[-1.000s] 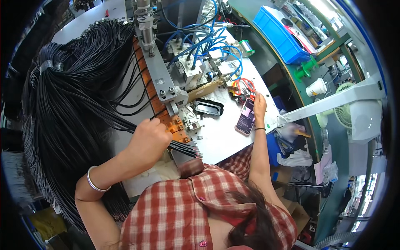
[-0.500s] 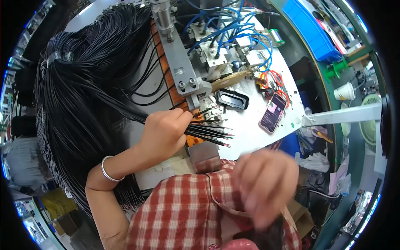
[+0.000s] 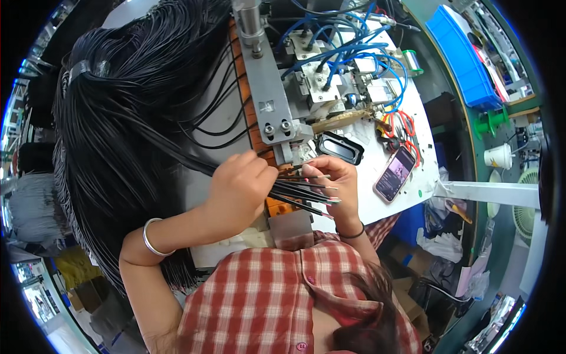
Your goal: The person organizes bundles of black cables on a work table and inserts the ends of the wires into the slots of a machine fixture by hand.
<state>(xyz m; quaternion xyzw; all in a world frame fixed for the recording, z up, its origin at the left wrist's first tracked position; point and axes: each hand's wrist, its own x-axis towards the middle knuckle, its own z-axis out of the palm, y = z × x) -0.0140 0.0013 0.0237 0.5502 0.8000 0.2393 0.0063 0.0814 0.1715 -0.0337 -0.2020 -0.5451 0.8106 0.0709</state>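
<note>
My left hand [image 3: 244, 183] is closed round a small bunch of black cables [image 3: 300, 193], whose stripped ends with thin coloured wires stick out to the right. These cables trail back to a large tied bundle of black cables [image 3: 112, 147] on the left. Just beyond the bunch, my right hand [image 3: 341, 184] has thumb and forefinger pinched at the tip of one cable. The exact grip is partly hidden. Both hands are at the near end of a metal machine arm [image 3: 265, 100], beside an orange strip [image 3: 244, 100] with several cables lying across it.
Blue air tubes [image 3: 348, 50] loop over the machine's blocks. Right of it on the white table lie a black tray [image 3: 341, 147], a phone [image 3: 395, 175] and red-handled tools [image 3: 407, 125]. A blue bin [image 3: 463, 56] stands far right. A metal block [image 3: 292, 227] is close to my body.
My right hand has moved from in front of my chest up and forward to the cable ends, its fingers now pinched. The left hand keeps its hold. The view has shifted slightly.
</note>
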